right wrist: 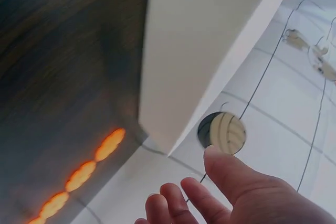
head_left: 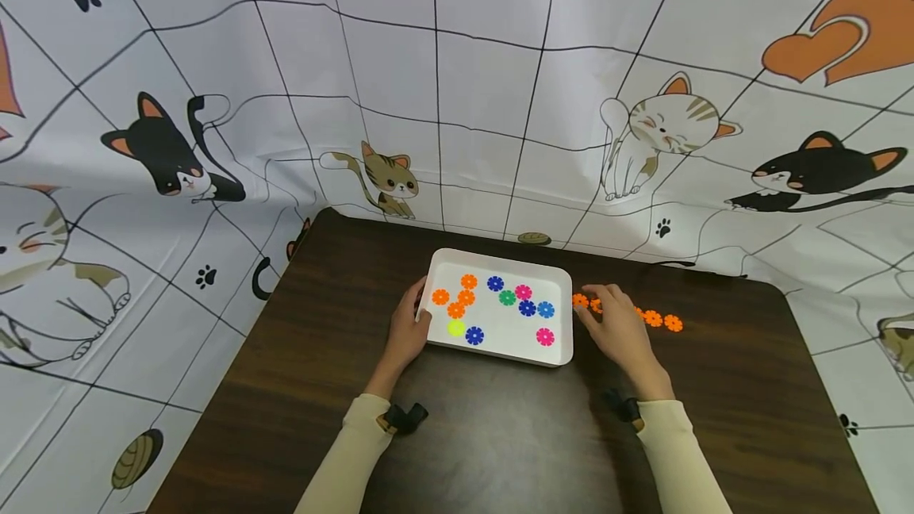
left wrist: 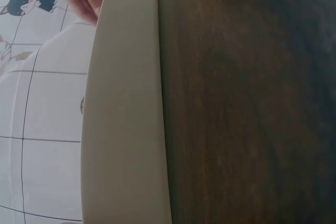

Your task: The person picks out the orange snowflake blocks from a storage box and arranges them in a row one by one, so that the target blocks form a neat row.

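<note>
A shallow white tray sits on the table with notched plastic discs in it: orange, blue, pink, green and yellow. My left hand grips the tray's left side, thumb at the rim. Beyond the tray's right edge, my right hand is over a row of several orange discs, covering part of it. In the right wrist view its thumb and fingers are apart with nothing between them, beside the tray wall.
The dark brown wooden table extends in front of the tray and to both sides. A white cloth printed with cats and a grid hangs behind the table and along its sides.
</note>
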Action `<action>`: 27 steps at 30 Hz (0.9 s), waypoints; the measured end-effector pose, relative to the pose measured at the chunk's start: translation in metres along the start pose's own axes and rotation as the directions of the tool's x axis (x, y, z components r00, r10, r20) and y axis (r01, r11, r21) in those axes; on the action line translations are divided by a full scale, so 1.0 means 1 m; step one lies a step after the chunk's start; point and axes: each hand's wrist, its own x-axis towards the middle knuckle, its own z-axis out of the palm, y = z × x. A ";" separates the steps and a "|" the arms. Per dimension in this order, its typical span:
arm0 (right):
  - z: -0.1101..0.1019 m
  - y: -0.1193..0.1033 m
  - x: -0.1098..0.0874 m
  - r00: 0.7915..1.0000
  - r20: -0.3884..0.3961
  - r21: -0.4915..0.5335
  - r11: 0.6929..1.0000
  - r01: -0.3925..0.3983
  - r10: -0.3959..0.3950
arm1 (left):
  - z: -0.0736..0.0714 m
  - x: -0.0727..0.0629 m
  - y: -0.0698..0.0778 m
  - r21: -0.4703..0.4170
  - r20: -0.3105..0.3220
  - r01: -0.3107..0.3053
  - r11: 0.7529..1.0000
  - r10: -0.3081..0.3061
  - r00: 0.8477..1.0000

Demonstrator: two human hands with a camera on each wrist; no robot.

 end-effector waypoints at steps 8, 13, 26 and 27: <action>0.013 -0.030 0.007 0.998 0.020 0.011 0.998 0.057 -0.057 | -0.001 -0.001 0.000 0.001 -0.006 0.015 1.000 -0.015 1.000; 0.020 -0.050 0.011 0.995 0.050 0.036 0.996 0.084 -0.086 | 0.000 0.001 0.002 0.004 0.002 0.022 1.000 -0.022 1.000; 0.047 -0.083 0.023 0.983 0.122 0.020 0.990 0.138 -0.140 | 0.000 0.002 0.001 -0.003 0.004 0.033 0.999 -0.033 0.999; 0.049 -0.085 0.024 0.981 0.129 0.022 0.990 0.141 -0.142 | 0.000 0.001 0.001 -0.005 0.003 0.031 1.000 -0.031 1.000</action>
